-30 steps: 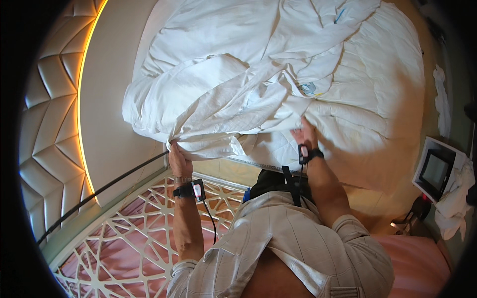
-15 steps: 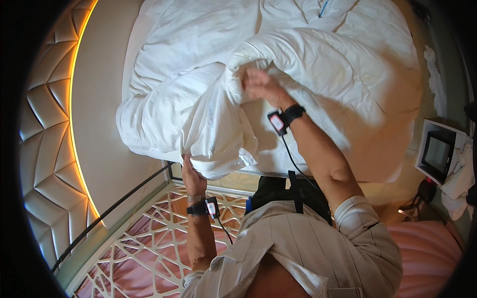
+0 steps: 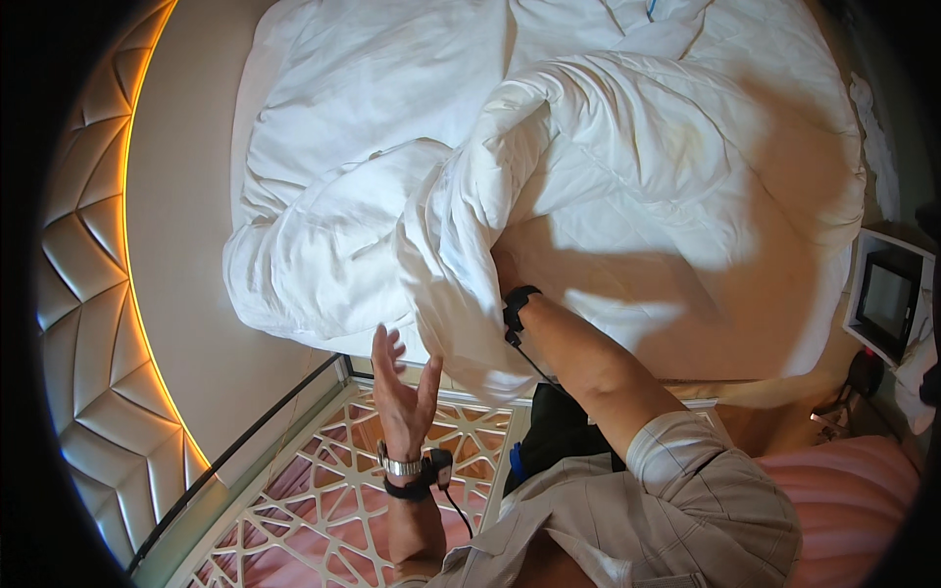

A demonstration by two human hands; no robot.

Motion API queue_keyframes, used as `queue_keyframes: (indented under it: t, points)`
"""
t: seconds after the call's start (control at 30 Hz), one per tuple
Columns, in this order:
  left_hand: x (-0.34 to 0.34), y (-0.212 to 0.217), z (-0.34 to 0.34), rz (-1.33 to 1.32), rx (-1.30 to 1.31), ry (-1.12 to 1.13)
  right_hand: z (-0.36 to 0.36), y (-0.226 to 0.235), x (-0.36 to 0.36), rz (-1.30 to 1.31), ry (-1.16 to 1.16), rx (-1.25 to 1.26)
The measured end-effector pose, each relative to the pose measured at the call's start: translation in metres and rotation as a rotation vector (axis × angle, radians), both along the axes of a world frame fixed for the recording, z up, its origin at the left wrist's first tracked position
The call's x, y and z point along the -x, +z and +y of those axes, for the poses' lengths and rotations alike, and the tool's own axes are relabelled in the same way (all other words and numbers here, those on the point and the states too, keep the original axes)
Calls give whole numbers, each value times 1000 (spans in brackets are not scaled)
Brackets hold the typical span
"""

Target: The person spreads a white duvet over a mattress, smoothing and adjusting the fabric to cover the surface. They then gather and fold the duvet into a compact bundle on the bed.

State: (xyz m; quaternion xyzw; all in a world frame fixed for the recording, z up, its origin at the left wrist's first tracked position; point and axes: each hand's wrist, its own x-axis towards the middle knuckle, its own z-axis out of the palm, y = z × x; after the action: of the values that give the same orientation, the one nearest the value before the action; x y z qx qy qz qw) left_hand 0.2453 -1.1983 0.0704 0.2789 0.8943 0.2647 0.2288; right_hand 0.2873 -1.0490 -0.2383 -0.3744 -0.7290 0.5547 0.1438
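Observation:
A white duvet cover [image 3: 343, 230] lies bunched over the near left part of the bed, with a fold hanging toward me. My left hand [image 3: 400, 392] is raised just in front of that hanging edge, its fingers spread and nothing in it. My right hand [image 3: 505, 267] reaches in behind the loose fold, and the cloth hides its fingers. To the right spreads a quilted white duvet [image 3: 686, 147] with a faint yellowish patch, its near edge rolled up into the twisted cloth.
A white lattice screen [image 3: 323, 480] and a dark rail [image 3: 240, 441] stand at the near left, below a padded, lit wall panel [image 3: 98, 265]. Pink draped fabric [image 3: 833, 490] is at the lower right. A white box with a dark screen [image 3: 887, 299] stands to the right.
My left hand has let go of the cover's edge and opened. My right hand has moved down and nearer, in behind the fold, which now hangs farther right.

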Motion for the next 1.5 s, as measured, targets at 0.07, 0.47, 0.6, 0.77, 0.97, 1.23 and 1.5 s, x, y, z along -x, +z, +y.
queue_keyframes:
  t: [0.07, 0.47, 0.6, 0.77, 0.97, 1.23, 1.5]
  points:
    - [13, -16, 31, 198, -23, -193, -4, 1, 3, -3, 61, 119]
    - [83, -176, 199, 293, 131, -310, 19, 42, -67, -70, -114, 471]
    - [116, -115, 200, 142, -355, -337, 15, -25, -74, -208, -133, 182]
    - [155, 8, 171, 283, -306, -246, 80, -23, -119, -316, -317, 105]
    - [130, 107, 169, 518, -355, -226, 92, -8, -261, 11, -888, 533]
    - [112, 60, 169, 495, -216, -221, 90, 49, -283, -417, -369, -130]
    - [86, 67, 156, 469, -227, -327, 180, 32, -141, -33, 124, -598]
